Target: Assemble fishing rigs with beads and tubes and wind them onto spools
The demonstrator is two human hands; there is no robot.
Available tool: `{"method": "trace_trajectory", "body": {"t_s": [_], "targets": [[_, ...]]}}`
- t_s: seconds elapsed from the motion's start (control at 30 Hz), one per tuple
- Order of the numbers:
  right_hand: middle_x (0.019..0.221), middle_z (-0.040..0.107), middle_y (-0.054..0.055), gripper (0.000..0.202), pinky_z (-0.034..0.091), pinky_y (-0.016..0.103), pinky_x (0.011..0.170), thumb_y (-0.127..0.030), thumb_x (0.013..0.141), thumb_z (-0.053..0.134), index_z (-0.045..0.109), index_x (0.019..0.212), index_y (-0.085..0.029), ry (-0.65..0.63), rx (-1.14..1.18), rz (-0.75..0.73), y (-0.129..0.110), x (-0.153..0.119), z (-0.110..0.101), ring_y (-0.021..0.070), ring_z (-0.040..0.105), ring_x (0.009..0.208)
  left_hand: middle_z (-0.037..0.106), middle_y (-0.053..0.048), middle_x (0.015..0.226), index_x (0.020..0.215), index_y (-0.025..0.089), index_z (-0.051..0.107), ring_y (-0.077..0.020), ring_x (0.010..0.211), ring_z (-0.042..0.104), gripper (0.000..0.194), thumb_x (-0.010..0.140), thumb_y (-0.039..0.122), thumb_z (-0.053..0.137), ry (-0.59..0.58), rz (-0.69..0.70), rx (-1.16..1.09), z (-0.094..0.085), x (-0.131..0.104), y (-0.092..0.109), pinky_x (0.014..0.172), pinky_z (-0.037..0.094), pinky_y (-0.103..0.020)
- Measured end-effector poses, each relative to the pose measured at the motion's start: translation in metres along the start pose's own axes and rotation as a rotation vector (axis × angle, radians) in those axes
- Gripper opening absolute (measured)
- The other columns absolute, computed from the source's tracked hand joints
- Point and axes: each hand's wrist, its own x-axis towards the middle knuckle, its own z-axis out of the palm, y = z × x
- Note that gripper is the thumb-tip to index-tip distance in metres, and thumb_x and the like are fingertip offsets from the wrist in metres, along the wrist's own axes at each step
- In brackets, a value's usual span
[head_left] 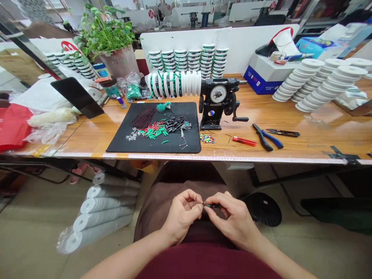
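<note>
Over my lap, my left hand (183, 215) and my right hand (234, 213) meet fingertip to fingertip. The left thumb and forefinger pinch a thin dark cord (204, 202), which makes a small loop between the hands. Between the right thumb and fingers sits a small dark tube with a bit of green (213, 205); its far end is hidden by the fingers. On the table ahead, a black mat (122, 135) carries dark cords (144, 117), red and green tubes (155, 129), black tubes (178, 124) and small silvery pieces (133, 134).
A hand-cranked winder (216, 102) with white spools (174, 84) stands behind the mat. To its right lie pliers (266, 137), thread snips (283, 133) and a red tube (244, 141). Coloured beads (207, 138) are near the winder's base. White rolls (101, 211) lie on the floor at left.
</note>
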Motion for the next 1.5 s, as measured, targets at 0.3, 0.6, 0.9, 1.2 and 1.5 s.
{"method": "trace_trajectory", "body": {"t_s": [0.3, 0.6, 0.9, 1.2, 1.5], "targets": [[0.072, 0.06, -0.006, 0.007, 0.034, 0.025, 0.059, -0.016, 0.088, 0.062, 0.063, 0.085, -0.022, 0.014, -0.02, 0.147, 0.004, -0.005, 0.004, 0.0111, 0.043, 0.058, 0.05, 0.001, 0.064, 0.079, 0.013, 0.05, -0.006, 0.052, 0.044, 0.038, 0.064, 0.036, 0.077, 0.026, -0.142, -0.065, 0.0, 0.001, 0.0, 0.047, 0.026, -0.019], [0.076, 0.062, -0.002, 0.012, 0.035, 0.028, 0.065, -0.005, 0.087, 0.058, 0.057, 0.085, -0.017, 0.155, -0.095, -0.066, 0.001, 0.0, 0.013, 0.0115, 0.05, 0.064, 0.049, 0.003, 0.058, 0.076, 0.014, 0.048, -0.0049, 0.051, 0.044, 0.042, 0.061, 0.033, 0.082, 0.042, -0.214, -0.292, 0.005, 0.002, 0.002, 0.047, 0.029, -0.016], [0.076, 0.062, -0.002, 0.014, 0.032, 0.028, 0.067, -0.003, 0.087, 0.06, 0.058, 0.088, -0.017, 0.094, -0.101, -0.125, 0.001, 0.003, 0.005, 0.0109, 0.054, 0.066, 0.049, 0.003, 0.058, 0.077, 0.014, 0.048, -0.0054, 0.051, 0.045, 0.047, 0.058, 0.039, 0.083, 0.053, -0.196, -0.176, 0.004, 0.0, 0.002, 0.045, 0.026, -0.017], [0.072, 0.064, -0.003, 0.01, 0.034, 0.028, 0.064, -0.011, 0.086, 0.059, 0.063, 0.08, -0.019, -0.057, -0.022, 0.047, 0.004, 0.006, -0.007, 0.0116, 0.052, 0.061, 0.049, 0.003, 0.059, 0.077, 0.013, 0.049, -0.0054, 0.051, 0.044, 0.046, 0.058, 0.04, 0.082, 0.053, -0.185, -0.124, 0.004, 0.0, 0.0, 0.046, 0.026, -0.018], [0.072, 0.065, 0.001, 0.01, 0.041, 0.021, 0.055, -0.024, 0.08, 0.061, 0.069, 0.075, -0.021, -0.138, 0.105, 0.354, 0.004, 0.006, -0.006, 0.0152, 0.054, 0.068, 0.054, -0.001, 0.074, 0.072, 0.013, 0.046, -0.0052, 0.053, 0.047, 0.04, 0.06, 0.033, 0.079, 0.042, -0.09, -0.069, 0.006, 0.002, -0.001, 0.05, 0.031, -0.019]]}}
